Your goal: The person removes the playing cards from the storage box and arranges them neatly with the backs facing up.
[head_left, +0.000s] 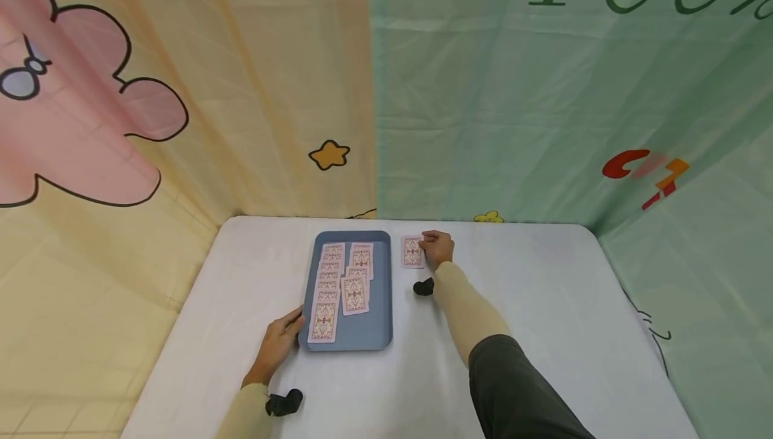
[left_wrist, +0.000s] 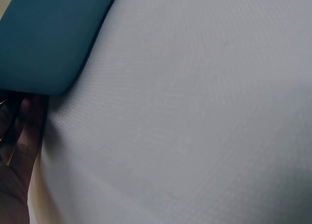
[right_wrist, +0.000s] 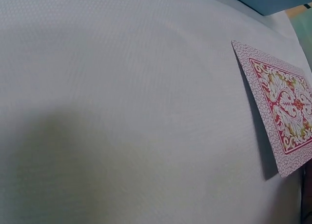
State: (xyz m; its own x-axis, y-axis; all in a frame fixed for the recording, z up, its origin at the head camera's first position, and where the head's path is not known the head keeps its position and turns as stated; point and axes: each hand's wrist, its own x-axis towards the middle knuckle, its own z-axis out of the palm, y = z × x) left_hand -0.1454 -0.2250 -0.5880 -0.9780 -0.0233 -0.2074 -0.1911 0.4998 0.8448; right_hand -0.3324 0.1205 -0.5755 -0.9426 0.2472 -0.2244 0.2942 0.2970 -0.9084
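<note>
Blue tray (head_left: 379, 325) sits on the white table (head_left: 543, 305), a bit L of the middle, w/ its far edge nr the table's far edge. R hand (head_left: 439, 249) pinches one card (head_left: 413, 252) by its R side, fingers close together. That card is just R of the tray, nr the table's far edge, red & white back up. It's tipped, w/ a shadow under one side. L hand (head_left: 279, 342) touches the tray's L edge nr the near L corner, fingers mostly straight; can't tell how hard it presses. More cards lie back up on the tray: a long row (head_left: 323, 321) along the L edge, each one partly over the next, & a short row (head_left: 355, 293) beside it. Yellow cloth (head_left: 290, 90) & green cloth (head_left: 459, 110) hang past the table's far edge.
</note>
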